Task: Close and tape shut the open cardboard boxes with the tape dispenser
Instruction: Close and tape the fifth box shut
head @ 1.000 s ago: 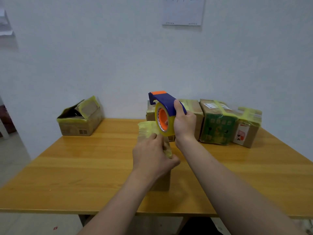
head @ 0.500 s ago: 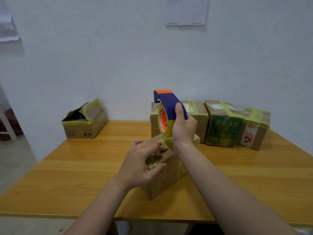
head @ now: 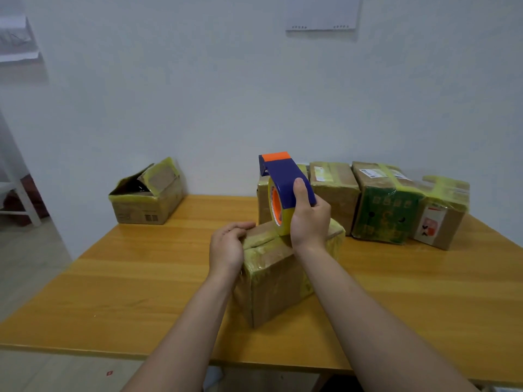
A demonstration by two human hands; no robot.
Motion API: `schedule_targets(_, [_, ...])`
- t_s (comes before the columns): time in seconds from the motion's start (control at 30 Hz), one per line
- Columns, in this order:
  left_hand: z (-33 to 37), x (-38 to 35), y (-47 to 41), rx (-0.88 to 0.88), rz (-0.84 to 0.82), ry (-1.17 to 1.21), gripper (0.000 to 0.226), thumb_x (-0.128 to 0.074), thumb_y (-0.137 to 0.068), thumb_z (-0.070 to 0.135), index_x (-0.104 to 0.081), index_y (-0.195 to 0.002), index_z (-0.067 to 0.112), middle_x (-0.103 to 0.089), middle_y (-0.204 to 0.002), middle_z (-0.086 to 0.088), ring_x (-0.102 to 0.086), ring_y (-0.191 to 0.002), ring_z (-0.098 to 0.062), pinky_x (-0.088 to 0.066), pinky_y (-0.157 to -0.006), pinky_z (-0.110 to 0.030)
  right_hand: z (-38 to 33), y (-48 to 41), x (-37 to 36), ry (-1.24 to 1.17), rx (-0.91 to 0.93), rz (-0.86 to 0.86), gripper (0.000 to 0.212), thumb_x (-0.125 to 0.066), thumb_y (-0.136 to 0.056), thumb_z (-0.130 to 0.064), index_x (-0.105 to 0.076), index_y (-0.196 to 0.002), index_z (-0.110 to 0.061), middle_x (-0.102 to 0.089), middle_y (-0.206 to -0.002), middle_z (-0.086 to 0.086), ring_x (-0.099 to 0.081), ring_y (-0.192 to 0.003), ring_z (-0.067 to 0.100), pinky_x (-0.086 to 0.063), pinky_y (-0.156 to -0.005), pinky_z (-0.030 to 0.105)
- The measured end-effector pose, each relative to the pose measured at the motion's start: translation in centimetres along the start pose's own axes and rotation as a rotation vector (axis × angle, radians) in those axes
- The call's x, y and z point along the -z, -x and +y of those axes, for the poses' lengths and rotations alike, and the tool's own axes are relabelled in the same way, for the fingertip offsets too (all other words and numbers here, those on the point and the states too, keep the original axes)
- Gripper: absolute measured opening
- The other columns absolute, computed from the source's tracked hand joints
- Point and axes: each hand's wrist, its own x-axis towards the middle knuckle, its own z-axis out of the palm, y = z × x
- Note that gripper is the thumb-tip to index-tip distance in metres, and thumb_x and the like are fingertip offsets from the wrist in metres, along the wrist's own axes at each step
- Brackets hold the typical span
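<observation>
We see the blue-and-orange dispenser (head: 285,190) upright atop the near, yellow-taped closed box (head: 271,281); the open box (head: 147,199) sits back left

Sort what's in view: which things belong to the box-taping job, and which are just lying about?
In the job: tape dispenser in the right hand; near box held by the left hand; open box far left, waiting.
Lying about: row of taped boxes at the back, already sealed; paper sheet on the wall.

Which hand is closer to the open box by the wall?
The left hand. It holds the middle box, with the open box off to its left; the right hand grips the tape dispenser farther right.
</observation>
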Motion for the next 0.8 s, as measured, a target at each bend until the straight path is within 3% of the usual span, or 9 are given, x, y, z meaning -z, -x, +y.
schedule_targets(0.17, [-1.1,0.5,0.6,-0.069,-0.034,0.114,0.028,-0.045,-0.102,-0.001,-0.072,-0.093,-0.002,-0.074,-0.081,-0.002,-0.07,-0.077,-0.013,-0.056,-0.068,-0.022,0.2,0.4,0.1,0.016,0.035,0.007,0.031,-0.055,-0.099,-0.052,-0.068,-0.087,-0.026,-0.075,-0.085,-0.006,-0.07,-0.083,0.014,-0.057,-0.076,0.037])
schedule_targets(0.27, [-1.8,0.3,0.5,-0.073,0.0,0.085,0.032,-0.044,-0.106,0.008,-0.075,-0.103,0.003,-0.074,-0.091,-0.002,-0.07,-0.084,-0.01,-0.057,-0.074,-0.024,0.4,0.3,0.1,0.024,0.04,0.007,0.031,-0.055,-0.099,-0.052,-0.068,-0.09,-0.026,-0.075,-0.087,-0.005,-0.07,-0.082,0.011,-0.057,-0.075,0.036])
schedule_targets(0.33, [-2.0,0.2,0.6,-0.082,0.065,0.051,0.038,-0.044,-0.107,0.013,-0.079,-0.092,0.011,-0.076,-0.087,0.002,-0.069,-0.088,-0.012,-0.054,-0.081,-0.029,0.4,0.3,-0.1,0.037,0.054,0.009,0.032,-0.055,-0.099,-0.051,-0.068,-0.088,-0.025,-0.074,-0.084,-0.005,-0.069,-0.079,0.009,-0.056,-0.072,0.032])
schedule_targets(0.4, [-1.5,0.0,1.2,-0.117,0.106,0.036,0.042,-0.043,-0.105,0.008,-0.077,-0.08,0.012,-0.075,-0.072,0.012,-0.066,-0.076,-0.006,-0.051,-0.072,-0.019,0.4,0.5,-0.1,0.047,0.075,0.007,0.033,-0.054,-0.1,-0.051,-0.069,-0.089,-0.024,-0.074,-0.083,-0.005,-0.068,-0.077,0.008,-0.054,-0.069,0.028])
schedule_targets(0.47, [-1.5,-0.2,1.2,-0.132,0.105,0.01,0.041,-0.043,-0.104,0.007,-0.077,-0.08,0.009,-0.074,-0.07,0.009,-0.065,-0.071,-0.002,-0.049,-0.064,-0.014,0.5,0.5,0.1,0.042,0.078,0.006,0.033,-0.054,-0.1,-0.051,-0.069,-0.09,-0.024,-0.074,-0.084,-0.005,-0.069,-0.079,0.009,-0.055,-0.07,0.029])
schedule_targets(0.57, [-2.3,0.0,1.0,-0.126,0.105,-0.016,0.041,-0.047,-0.103,0.033,-0.078,-0.089,0.009,-0.074,-0.092,-0.012,-0.068,-0.092,-0.025,-0.053,-0.083,-0.038,0.4,0.6,0.4,0.021,0.072,0.006,0.03,-0.053,-0.098,-0.053,-0.067,-0.089,-0.028,-0.075,-0.086,-0.006,-0.07,-0.083,0.011,-0.057,-0.073,0.033])
schedule_targets(0.63, [-2.4,-0.2,1.5,-0.07,0.126,0.008,0.04,-0.047,-0.103,0.044,-0.074,-0.091,0.017,-0.07,-0.098,-0.007,-0.064,-0.097,-0.023,-0.05,-0.089,-0.043,0.4,0.7,0.3,0.03,0.091,0.001,0.032,-0.052,-0.097,-0.055,-0.067,-0.09,-0.027,-0.074,-0.086,-0.005,-0.069,-0.082,0.01,-0.056,-0.07,0.03])
schedule_targets(0.7, [-2.2,-0.4,2.4,-0.067,0.135,0.032,0.036,-0.041,-0.111,0.03,-0.063,-0.083,0.023,-0.059,-0.09,0.008,-0.054,-0.085,-0.006,-0.043,-0.08,-0.029,0.5,0.7,0.3,0.034,0.108,-0.002,0.031,-0.052,-0.099,-0.053,-0.067,-0.09,-0.026,-0.073,-0.085,-0.005,-0.069,-0.08,0.008,-0.056,-0.068,0.029])
schedule_targets(0.8, [-3.0,0.0,2.0,-0.156,0.088,-0.091,0.043,-0.033,-0.113,0.023,-0.062,-0.09,0.001,-0.06,-0.089,-0.004,-0.054,-0.085,-0.019,-0.043,-0.077,-0.027,0.6,0.7,0.4,0.03,0.107,-0.008,0.029,-0.052,-0.099,-0.052,-0.066,-0.091,-0.027,-0.073,-0.086,-0.005,-0.069,-0.081,0.008,-0.056,-0.07,0.029])
